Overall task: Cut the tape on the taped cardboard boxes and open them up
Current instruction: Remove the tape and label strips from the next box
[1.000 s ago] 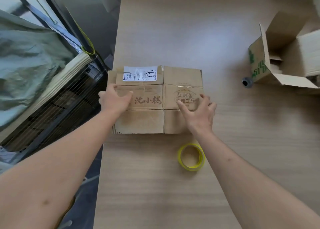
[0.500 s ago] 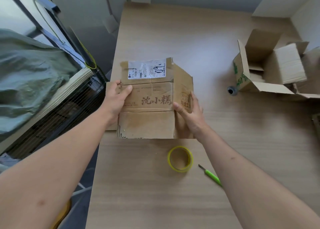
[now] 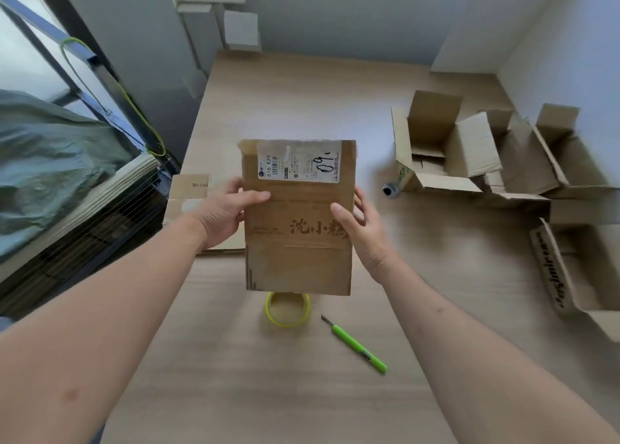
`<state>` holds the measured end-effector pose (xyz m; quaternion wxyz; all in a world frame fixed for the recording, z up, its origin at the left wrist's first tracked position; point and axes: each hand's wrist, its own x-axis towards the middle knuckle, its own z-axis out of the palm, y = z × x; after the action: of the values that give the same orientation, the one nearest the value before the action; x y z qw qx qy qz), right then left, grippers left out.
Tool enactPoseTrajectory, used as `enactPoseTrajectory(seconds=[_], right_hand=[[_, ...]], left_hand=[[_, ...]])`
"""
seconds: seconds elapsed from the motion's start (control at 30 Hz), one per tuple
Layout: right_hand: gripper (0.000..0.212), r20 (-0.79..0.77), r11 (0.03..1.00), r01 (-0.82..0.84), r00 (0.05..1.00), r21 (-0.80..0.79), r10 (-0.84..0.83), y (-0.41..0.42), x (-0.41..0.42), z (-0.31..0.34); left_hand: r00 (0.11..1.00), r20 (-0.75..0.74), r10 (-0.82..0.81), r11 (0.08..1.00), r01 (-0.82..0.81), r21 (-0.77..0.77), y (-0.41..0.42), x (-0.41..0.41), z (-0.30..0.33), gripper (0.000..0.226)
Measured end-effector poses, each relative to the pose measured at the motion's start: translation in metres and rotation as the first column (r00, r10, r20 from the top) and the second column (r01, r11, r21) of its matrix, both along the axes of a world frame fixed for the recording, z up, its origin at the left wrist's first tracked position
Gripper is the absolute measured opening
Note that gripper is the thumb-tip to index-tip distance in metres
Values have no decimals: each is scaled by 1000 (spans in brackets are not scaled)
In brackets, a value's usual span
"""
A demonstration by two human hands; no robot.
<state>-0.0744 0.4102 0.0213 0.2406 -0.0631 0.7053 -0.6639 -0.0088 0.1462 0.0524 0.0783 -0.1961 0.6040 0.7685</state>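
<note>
Both hands grip the flattened box by its sides: left hand, right hand, above the table (green knife lies near).

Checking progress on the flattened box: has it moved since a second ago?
Yes. The flattened box was lying on the table; both hands now hold it raised upright above the tape roll.

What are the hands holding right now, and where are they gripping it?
Both hands hold the flattened box: the left hand grips its left edge, the right hand its right edge, about mid-height.
</note>
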Motion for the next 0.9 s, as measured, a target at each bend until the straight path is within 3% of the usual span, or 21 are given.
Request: enactPoseTrajectory(seconds=[0.23,0.37,0.6,0.9], right_hand=[[79,-176,996,82,982,35,-75,46,23,36],[73,-208,982,188,961,18,-180,67,39,40],[74,-201,961,273,944,36,-261,106,61,34],[71,-196,971,232,956,50,-218,164,40,19]], left_hand=[[984,-68,-165,974,152,-166,53,6,24,43],[972,-104,-211,964,189,-189,83,5,25,46],[959,-80,-273,928,240,-283,123,8,23,34],[966,-23,-258,924,240,-297,185,-3,25,24]])
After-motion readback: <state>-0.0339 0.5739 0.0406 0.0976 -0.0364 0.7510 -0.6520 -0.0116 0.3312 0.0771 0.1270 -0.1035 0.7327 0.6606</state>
